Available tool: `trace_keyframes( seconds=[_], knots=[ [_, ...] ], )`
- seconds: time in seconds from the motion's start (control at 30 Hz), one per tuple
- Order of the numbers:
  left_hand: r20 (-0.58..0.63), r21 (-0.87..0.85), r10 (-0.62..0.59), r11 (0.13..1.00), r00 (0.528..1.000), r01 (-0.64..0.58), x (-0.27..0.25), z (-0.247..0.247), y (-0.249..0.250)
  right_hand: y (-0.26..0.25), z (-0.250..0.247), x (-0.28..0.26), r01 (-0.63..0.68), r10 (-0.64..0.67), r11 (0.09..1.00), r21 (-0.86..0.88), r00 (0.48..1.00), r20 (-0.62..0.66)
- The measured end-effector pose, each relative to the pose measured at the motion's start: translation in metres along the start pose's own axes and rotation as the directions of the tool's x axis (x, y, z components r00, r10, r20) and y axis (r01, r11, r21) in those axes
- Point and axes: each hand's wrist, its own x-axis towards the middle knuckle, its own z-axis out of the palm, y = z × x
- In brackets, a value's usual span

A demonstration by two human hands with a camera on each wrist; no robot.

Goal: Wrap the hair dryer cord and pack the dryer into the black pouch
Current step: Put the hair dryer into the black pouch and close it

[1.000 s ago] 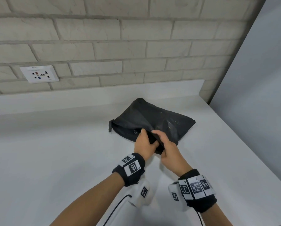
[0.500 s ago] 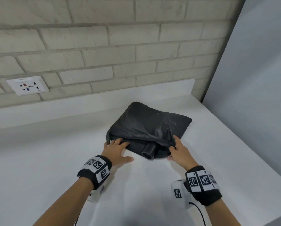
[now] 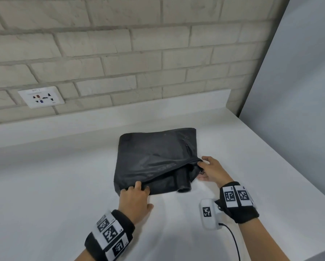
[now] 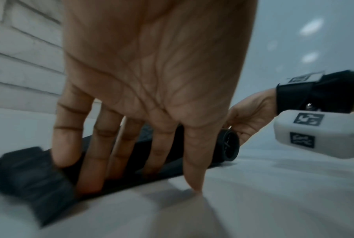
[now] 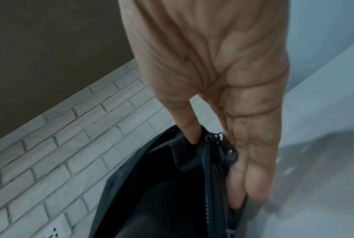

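The black pouch [image 3: 154,157] lies flat on the white counter [image 3: 63,185], its mouth toward me. The dark round end of the hair dryer [image 3: 183,183] sticks out of the mouth near its right end, also seen as a ribbed black ring in the left wrist view [image 4: 230,145]. My left hand [image 3: 137,187] presses straight fingers [image 4: 94,161] onto the pouch's near left corner, thumb on the counter. My right hand [image 3: 202,167] pinches the pouch's right corner by the zipper [image 5: 209,161], thumb on top and fingers [image 5: 247,177] below. The cord is hidden.
A white wall socket [image 3: 42,97] sits in the brick wall behind the counter's raised back ledge. A grey panel [image 3: 299,91] closes off the right side, and the counter's edge runs diagonally at the right. A white camera unit [image 3: 207,213] with a cable hangs under my right wrist.
My hands have moved apart from the middle of the pouch mouth to its two corners. The pouch now lies flatter and squarer, with the dryer's end showing in the mouth.
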Motion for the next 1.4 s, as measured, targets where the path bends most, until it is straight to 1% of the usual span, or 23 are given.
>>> trace_keyframes(
  seconds=[0.07, 0.1, 0.2, 0.23, 0.33, 0.43, 0.57, 0.67, 0.77, 0.87, 0.93, 1.1, 1.17, 1.23, 1.3, 1.33, 1.4],
  knots=[
    [0.025, -0.062, -0.017, 0.998, 1.0, 0.019, -0.009, -0.004, 0.002, 0.003, 0.008, -0.002, -0.012, 0.015, 0.998, -0.06, 0.998, 0.053],
    [0.025, -0.117, 0.011, 0.993, 1.0, -0.008, -0.01, -0.007, 0.004, 0.004, 0.012, -0.003, 0.001, 0.005, 0.996, -0.084, 0.998, 0.065],
    [-0.03, -0.306, 0.178, 0.935, 0.984, -0.178, -0.002, -0.013, 0.017, 0.006, 0.018, -0.007, 0.053, -0.043, 0.99, -0.133, 0.996, 0.078],
    [-0.039, -0.329, 0.202, 0.922, 0.979, -0.203, 0.002, -0.014, 0.023, 0.007, 0.018, -0.008, 0.067, -0.056, 0.988, -0.141, 0.995, 0.078],
    [-0.033, -0.298, 0.164, 0.94, 0.986, -0.167, 0.013, -0.014, 0.035, 0.012, 0.014, -0.011, 0.092, -0.08, 0.982, -0.168, 0.994, 0.075],
    [-0.056, -0.235, 0.119, 0.963, 0.991, -0.129, 0.021, -0.015, 0.04, 0.015, 0.009, -0.014, 0.102, -0.084, 0.977, -0.186, 0.991, 0.102],
    [-0.052, -0.172, 0.108, 0.978, 0.993, -0.115, 0.026, -0.017, 0.045, 0.017, 0.006, -0.018, 0.137, -0.118, 0.965, -0.222, 0.988, 0.097],
    [-0.066, -0.202, 0.08, 0.975, 0.995, -0.092, 0.033, -0.022, 0.048, 0.015, 0.006, -0.023, 0.152, -0.121, 0.948, -0.279, 0.984, 0.128],
    [-0.088, -0.266, 0.02, 0.963, 0.996, -0.043, 0.046, -0.031, 0.047, 0.013, 0.002, -0.03, 0.135, -0.086, 0.956, -0.262, 0.978, 0.192],
    [-0.064, -0.277, -0.019, 0.961, 0.998, 0.0, 0.06, -0.039, 0.047, 0.011, -0.005, -0.034, 0.152, -0.094, 0.956, -0.252, 0.969, 0.228],
    [-0.046, -0.271, -0.017, 0.963, 0.999, 0.004, 0.065, -0.041, 0.048, 0.011, -0.007, -0.034, 0.162, -0.108, 0.956, -0.245, 0.97, 0.219],
    [-0.018, -0.33, 0.015, 0.944, 1.0, -0.02, 0.056, -0.032, 0.031, 0.012, -0.005, -0.034, 0.144, -0.118, 0.961, -0.237, 0.986, 0.121],
    [-0.024, -0.332, 0.023, 0.943, 0.999, -0.029, 0.041, -0.024, 0.016, 0.011, -0.006, -0.033, 0.164, -0.15, 0.918, -0.36, 0.986, 0.067],
    [-0.108, -0.357, -0.038, 0.934, 0.993, -0.004, 0.023, -0.017, -0.002, 0.007, -0.003, -0.033, 0.198, -0.197, 0.827, -0.526, 0.979, 0.06],
    [-0.219, -0.387, -0.179, 0.918, 0.959, 0.083, 0.006, -0.013, -0.023, 0.002, 0.006, -0.035, 0.249, -0.237, 0.772, -0.585, 0.966, 0.1],
    [-0.232, -0.411, -0.262, 0.899, 0.937, 0.149, -0.001, -0.011, -0.033, -0.001, 0.012, -0.035, 0.28, -0.255, 0.752, -0.596, 0.958, 0.129],
    [-0.173, -0.453, -0.388, 0.847, 0.905, 0.276, -0.01, -0.005, -0.054, -0.006, 0.026, -0.037, 0.331, -0.275, 0.703, -0.63, 0.943, 0.189]
  ],
)
